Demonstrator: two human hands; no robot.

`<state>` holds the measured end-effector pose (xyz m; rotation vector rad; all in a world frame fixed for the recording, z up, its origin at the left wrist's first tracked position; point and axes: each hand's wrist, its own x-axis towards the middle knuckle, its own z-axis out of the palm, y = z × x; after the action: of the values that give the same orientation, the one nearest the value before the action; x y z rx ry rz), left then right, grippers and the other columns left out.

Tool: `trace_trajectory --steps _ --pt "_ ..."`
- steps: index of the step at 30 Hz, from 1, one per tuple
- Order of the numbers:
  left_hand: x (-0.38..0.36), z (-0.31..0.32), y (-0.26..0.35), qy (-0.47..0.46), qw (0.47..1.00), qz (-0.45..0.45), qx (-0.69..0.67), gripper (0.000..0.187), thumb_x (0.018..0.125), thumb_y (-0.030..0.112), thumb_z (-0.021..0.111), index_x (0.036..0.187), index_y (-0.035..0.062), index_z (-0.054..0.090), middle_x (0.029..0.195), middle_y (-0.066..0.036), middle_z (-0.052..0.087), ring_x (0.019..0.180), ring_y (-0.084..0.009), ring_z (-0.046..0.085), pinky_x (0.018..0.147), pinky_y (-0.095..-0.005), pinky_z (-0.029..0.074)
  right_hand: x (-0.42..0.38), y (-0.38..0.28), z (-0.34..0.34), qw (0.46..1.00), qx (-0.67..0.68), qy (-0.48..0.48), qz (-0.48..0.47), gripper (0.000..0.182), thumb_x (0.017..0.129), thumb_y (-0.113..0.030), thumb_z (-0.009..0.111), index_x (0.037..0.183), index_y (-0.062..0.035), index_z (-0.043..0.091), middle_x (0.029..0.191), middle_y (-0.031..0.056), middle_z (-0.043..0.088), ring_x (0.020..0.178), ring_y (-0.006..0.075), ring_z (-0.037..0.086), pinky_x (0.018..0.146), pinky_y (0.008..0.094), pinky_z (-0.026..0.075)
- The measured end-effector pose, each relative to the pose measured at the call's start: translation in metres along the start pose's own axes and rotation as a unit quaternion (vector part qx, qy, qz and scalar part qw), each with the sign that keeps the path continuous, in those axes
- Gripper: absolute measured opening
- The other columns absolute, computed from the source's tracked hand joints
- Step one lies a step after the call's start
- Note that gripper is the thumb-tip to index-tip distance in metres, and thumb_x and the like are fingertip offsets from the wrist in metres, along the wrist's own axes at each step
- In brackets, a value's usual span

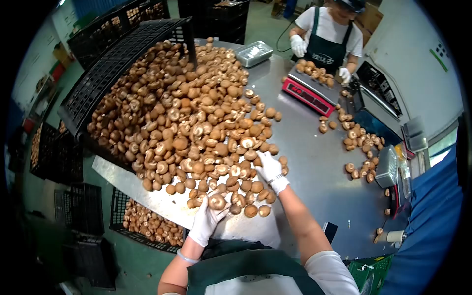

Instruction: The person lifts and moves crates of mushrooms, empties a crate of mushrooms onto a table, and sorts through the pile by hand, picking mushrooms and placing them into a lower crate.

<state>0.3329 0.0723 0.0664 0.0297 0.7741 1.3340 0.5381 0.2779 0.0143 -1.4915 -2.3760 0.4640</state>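
My left hand [204,225], in a white glove, holds a large brown mushroom [217,201] between its thumb and fingers at the front of the pile. My right hand [269,168], gloved as well, is at the right edge of the heap. Its fingers are stretched out and apart beside a brown mushroom [257,161]; whether they touch it is hard to see. A big heap of mushrooms [167,118] spills across the metal table [309,167] from a tipped black crate [118,54].
Opposite, a co-worker in white gloves stands at a red scale [309,98] with mushrooms on it. Clear plastic trays [254,53] lie at the back and right. Loose mushrooms [361,140] are on the right side. A crate of mushrooms [116,209] stands below the left table edge.
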Motion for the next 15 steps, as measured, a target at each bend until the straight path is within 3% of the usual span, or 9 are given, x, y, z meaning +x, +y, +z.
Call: trace_trajectory --steps 2,3,5,6,8,10,11,14,15 --pt "-0.002 0.003 0.003 0.009 1.000 0.008 -0.006 0.048 0.098 0.043 0.038 0.131 0.0089 0.043 0.123 -0.009 0.056 0.110 -0.0282 0.057 0.090 -0.0416 0.049 0.000 0.001 -0.010 0.997 0.062 0.032 -0.012 0.054 0.072 -0.024 0.072 0.121 -0.0097 0.054 0.107 0.0154 0.059 0.093 0.0328 0.061 0.077 0.0406 0.052" --pt "-0.005 0.006 0.004 0.004 1.000 0.003 -0.017 0.047 0.098 0.043 0.039 0.132 0.0097 0.042 0.124 -0.009 0.055 0.112 -0.0278 0.056 0.091 -0.0422 0.049 -0.004 0.001 -0.016 0.988 0.145 0.046 -0.023 0.050 0.073 -0.026 0.073 0.118 -0.0089 0.057 0.108 0.0123 0.062 0.086 0.0255 0.064 0.073 0.0353 0.053" --pt "-0.012 0.011 0.004 -0.008 1.000 0.001 0.005 0.047 0.098 0.042 0.039 0.133 0.0108 0.041 0.126 -0.009 0.053 0.114 -0.0268 0.055 0.093 -0.0440 0.048 -0.023 -0.017 -0.047 0.897 0.406 -0.110 0.139 0.049 0.077 -0.028 0.072 0.120 -0.0085 0.057 0.109 0.0086 0.063 0.081 0.0164 0.062 0.072 0.0300 0.052" --pt "-0.011 0.005 -0.002 -0.016 1.000 -0.004 0.007 0.048 0.098 0.042 0.041 0.135 0.0118 0.039 0.127 -0.009 0.052 0.115 -0.0263 0.054 0.093 -0.0439 0.048 -0.037 -0.031 -0.055 0.906 0.403 -0.094 0.089 0.050 0.080 -0.026 0.070 0.124 -0.0083 0.055 0.108 0.0057 0.063 0.082 0.0123 0.059 0.071 0.0275 0.050" --pt "-0.017 0.009 -0.010 -0.020 1.000 -0.022 0.010 0.048 0.098 0.042 0.041 0.135 0.0124 0.038 0.128 -0.009 0.051 0.114 -0.0264 0.054 0.093 -0.0437 0.048 -0.062 -0.071 -0.082 0.907 0.360 -0.212 0.049 0.064 0.079 -0.022 0.072 0.135 -0.0075 0.044 0.121 0.0102 0.057 0.089 0.0148 0.059 0.075 0.0285 0.050" --pt "-0.023 0.009 -0.015 -0.025 0.996 -0.079 -0.014 0.048 0.097 0.043 0.042 0.135 0.0137 0.037 0.130 -0.010 0.049 0.114 -0.0272 0.054 0.091 -0.0432 0.050 -0.095 -0.090 -0.059 0.881 0.411 -0.225 -0.060 0.079 0.076 -0.019 0.075 0.142 -0.0072 0.033 0.123 0.0119 0.053 0.103 0.0177 0.054 0.080 0.0288 0.048" --pt "-0.024 0.004 -0.019 -0.035 0.992 -0.116 -0.045 0.047 0.096 0.042 0.043 0.132 0.0129 0.041 0.129 -0.011 0.050 0.113 -0.0285 0.055 0.085 -0.0395 0.053 -0.107 -0.097 -0.058 0.833 0.473 -0.286 -0.012 0.075 0.078 -0.019 0.072 0.142 -0.0073 0.034 0.115 0.0096 0.054 0.098 0.0152 0.054 0.078 0.0276 0.048" --pt "-0.031 -0.019 -0.023 -0.082 0.978 -0.158 -0.105 0.040 0.096 0.032 0.046 0.129 0.0103 0.045 0.126 -0.014 0.052 0.111 -0.0308 0.055 0.073 -0.0311 0.055 -0.117 -0.071 -0.051 0.800 0.555 -0.204 0.102 0.057 0.082 -0.018 0.068 0.134 -0.0089 0.045 0.098 0.0037 0.056 0.092 0.0085 0.052 0.075 0.0236 0.047" --pt "-0.038 -0.018 -0.020 -0.081 0.978 -0.160 -0.106 0.040 0.096 0.032 0.046 0.129 0.0103 0.045 0.126 -0.014 0.052 0.111 -0.0308 0.055 0.073 -0.0311 0.055 -0.113 -0.060 -0.060 0.844 0.482 -0.167 0.165 0.048 0.080 -0.018 0.069 0.124 -0.0081 0.052 0.096 0.0056 0.058 0.085 0.0136 0.057 0.073 0.0267 0.048"
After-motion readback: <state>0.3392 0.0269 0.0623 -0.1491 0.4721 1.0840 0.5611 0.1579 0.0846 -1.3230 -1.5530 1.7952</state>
